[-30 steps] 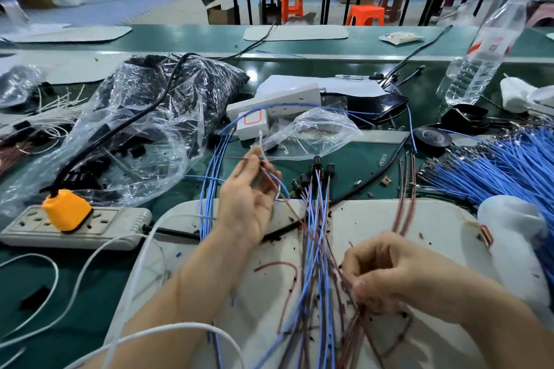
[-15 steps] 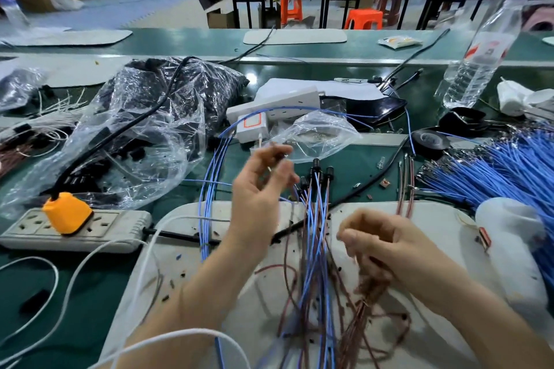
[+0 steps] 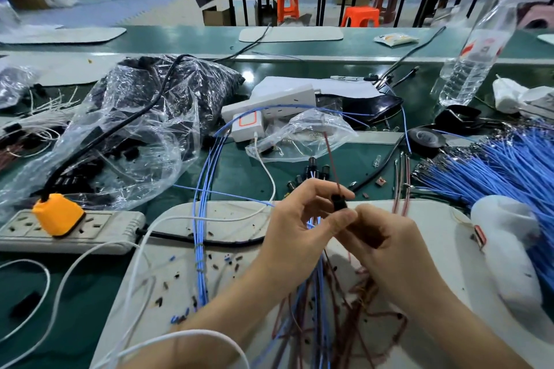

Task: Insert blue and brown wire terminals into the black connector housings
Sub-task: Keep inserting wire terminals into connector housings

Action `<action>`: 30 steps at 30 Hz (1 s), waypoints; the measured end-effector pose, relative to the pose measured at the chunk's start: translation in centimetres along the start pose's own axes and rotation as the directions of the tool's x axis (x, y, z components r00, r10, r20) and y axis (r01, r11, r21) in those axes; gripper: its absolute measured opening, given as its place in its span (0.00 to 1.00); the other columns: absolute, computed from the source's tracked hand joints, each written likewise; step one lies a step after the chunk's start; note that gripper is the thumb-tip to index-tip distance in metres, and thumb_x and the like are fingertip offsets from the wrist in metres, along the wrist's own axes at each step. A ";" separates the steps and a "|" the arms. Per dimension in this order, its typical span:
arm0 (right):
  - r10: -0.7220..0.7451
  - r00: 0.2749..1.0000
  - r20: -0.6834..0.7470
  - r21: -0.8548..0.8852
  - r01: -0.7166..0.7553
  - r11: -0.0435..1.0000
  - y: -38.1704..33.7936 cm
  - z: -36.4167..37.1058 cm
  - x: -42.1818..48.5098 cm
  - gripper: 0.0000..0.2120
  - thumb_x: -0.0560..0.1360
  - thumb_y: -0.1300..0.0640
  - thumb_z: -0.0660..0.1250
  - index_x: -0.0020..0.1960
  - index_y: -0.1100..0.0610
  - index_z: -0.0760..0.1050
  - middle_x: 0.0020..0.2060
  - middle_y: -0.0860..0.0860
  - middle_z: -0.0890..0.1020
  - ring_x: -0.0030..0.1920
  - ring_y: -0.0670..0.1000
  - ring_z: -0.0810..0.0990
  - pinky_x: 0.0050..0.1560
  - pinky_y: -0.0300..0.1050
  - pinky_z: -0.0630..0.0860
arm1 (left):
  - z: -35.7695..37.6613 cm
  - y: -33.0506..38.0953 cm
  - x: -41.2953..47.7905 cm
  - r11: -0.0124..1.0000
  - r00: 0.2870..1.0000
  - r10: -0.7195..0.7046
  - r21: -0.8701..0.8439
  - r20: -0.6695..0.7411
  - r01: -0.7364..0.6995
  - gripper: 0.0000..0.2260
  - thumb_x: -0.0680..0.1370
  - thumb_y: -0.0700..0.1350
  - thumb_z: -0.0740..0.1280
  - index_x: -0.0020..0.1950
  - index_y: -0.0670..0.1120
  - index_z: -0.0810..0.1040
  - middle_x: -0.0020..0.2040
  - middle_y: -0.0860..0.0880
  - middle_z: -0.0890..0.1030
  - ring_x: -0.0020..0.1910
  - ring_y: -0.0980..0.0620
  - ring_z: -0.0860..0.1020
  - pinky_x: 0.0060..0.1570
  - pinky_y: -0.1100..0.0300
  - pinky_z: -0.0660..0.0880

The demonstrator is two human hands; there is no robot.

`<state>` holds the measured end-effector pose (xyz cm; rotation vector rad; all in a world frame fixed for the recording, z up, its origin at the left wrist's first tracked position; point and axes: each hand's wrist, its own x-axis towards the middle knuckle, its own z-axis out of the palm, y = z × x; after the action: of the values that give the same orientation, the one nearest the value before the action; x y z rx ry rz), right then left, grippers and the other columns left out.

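At the lower left of the frame a grey power strip (image 3: pixel 90 234) is lying on the green table (image 3: pixel 239 171), carrying an orange plug (image 3: pixel 58 214). Above it, a large clear bag (image 3: pixel 135 129) of black parts is slumping across the centre left. A loop of blue wires (image 3: pixel 200 219) is running down from the middle of the frame onto the white mat (image 3: pixel 186 272) at the bottom. Just right of centre, the left hand (image 3: pixel 299 225) is pinching a black connector housing (image 3: pixel 338 204) between thumb and forefinger above the mat, and a brown wire (image 3: pixel 331 160) is rising from the housing's top toward a small clear bag (image 3: pixel 302 135). The right hand (image 3: pixel 386 246) is pressing against the left thumb just below the housing, fingers curled (whether they are gripping a wire there is hidden). The two hands are meeting at the housing. At the right edge a thick bundle of blue wires (image 3: pixel 509 168) is fanning out, and a water bottle (image 3: pixel 476 63) is leaning at the upper right.
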<state>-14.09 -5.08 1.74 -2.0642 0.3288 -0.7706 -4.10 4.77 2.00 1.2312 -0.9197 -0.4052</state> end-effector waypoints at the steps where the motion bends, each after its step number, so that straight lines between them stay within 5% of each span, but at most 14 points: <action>1: -0.033 0.999 0.009 -0.052 0.034 0.998 0.1 0.0 0.0 0.14 0.72 0.52 0.73 0.32 0.55 0.73 0.26 0.47 0.71 0.28 0.42 0.66 0.29 0.33 0.64 | 0.0 0.0 0.1 1.000 1.000 0.001 0.000 -0.025 -0.001 0.08 0.71 0.40 0.71 0.48 0.51 0.79 0.37 0.54 0.80 0.37 0.56 0.78 0.41 0.64 0.73; 4: -0.072 0.997 0.017 -0.291 0.074 0.954 0.5 -0.4 0.1 0.12 0.68 0.61 0.73 0.31 0.57 0.71 0.26 0.46 0.71 0.29 0.43 0.69 0.32 0.33 0.65 | -0.9 0.4 0.8 0.996 0.971 0.030 -0.068 -0.239 -0.048 0.08 0.71 0.43 0.73 0.48 0.48 0.79 0.37 0.53 0.82 0.37 0.56 0.80 0.42 0.65 0.76; 8: -0.015 0.987 -0.161 -0.522 -0.073 0.850 1.0 -1.4 0.7 0.16 0.70 0.61 0.72 0.29 0.55 0.68 0.25 0.49 0.71 0.28 0.54 0.70 0.31 0.49 0.68 | -2.4 0.4 1.5 0.991 0.865 0.129 0.027 -0.485 -0.133 0.08 0.71 0.44 0.70 0.49 0.49 0.78 0.39 0.56 0.82 0.39 0.59 0.79 0.42 0.69 0.74; 12: 0.029 0.986 -0.166 -0.549 -0.117 0.827 1.1 -1.8 0.8 0.08 0.70 0.49 0.73 0.44 0.52 0.78 0.38 0.47 0.76 0.33 0.51 0.75 0.35 0.46 0.72 | -1.1 -0.3 0.6 0.899 0.899 0.354 0.357 -0.258 -0.252 0.09 0.74 0.44 0.71 0.53 0.51 0.77 0.45 0.52 0.78 0.42 0.54 0.78 0.45 0.62 0.75; 15: -0.058 0.983 -0.176 -0.342 -0.006 0.940 0.6 -1.7 0.7 0.18 0.67 0.48 0.74 0.52 0.56 0.79 0.45 0.48 0.77 0.33 0.47 0.76 0.38 0.41 0.73 | -0.6 -0.6 0.2 0.803 0.882 0.460 0.470 -0.100 -0.366 0.07 0.73 0.40 0.73 0.49 0.41 0.79 0.45 0.49 0.78 0.44 0.56 0.77 0.45 0.64 0.74; 18: -0.163 0.972 -0.170 -0.186 0.130 0.974 -0.4 -0.5 0.4 0.11 0.70 0.53 0.74 0.48 0.58 0.80 0.43 0.49 0.79 0.36 0.46 0.79 0.38 0.39 0.77 | -0.3 -0.5 0.0 0.778 0.884 0.467 0.492 -0.035 -0.392 0.07 0.71 0.36 0.74 0.47 0.38 0.80 0.44 0.46 0.79 0.44 0.56 0.77 0.46 0.65 0.73; 22: -0.240 0.954 -0.182 -0.224 0.197 0.954 -0.4 0.2 0.1 0.06 0.68 0.69 0.74 0.45 0.63 0.80 0.41 0.52 0.80 0.39 0.46 0.79 0.41 0.40 0.78 | -0.3 -0.5 -0.1 0.791 0.890 0.455 0.473 -0.030 -0.388 0.07 0.71 0.36 0.74 0.47 0.38 0.80 0.44 0.47 0.79 0.44 0.56 0.77 0.45 0.64 0.74; 30: -0.240 0.965 -0.111 -0.191 0.216 0.958 -0.1 0.3 -0.1 0.07 0.72 0.66 0.65 0.49 0.62 0.78 0.42 0.51 0.80 0.43 0.45 0.78 0.45 0.38 0.77 | -0.1 -0.4 -0.3 0.826 0.914 0.405 0.433 -0.012 -0.361 0.08 0.71 0.36 0.73 0.50 0.39 0.81 0.45 0.46 0.78 0.43 0.53 0.78 0.45 0.64 0.75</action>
<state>-14.00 -4.80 1.70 -2.2495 0.2411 -1.0551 -4.10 4.93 1.55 1.3991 -1.1750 0.1959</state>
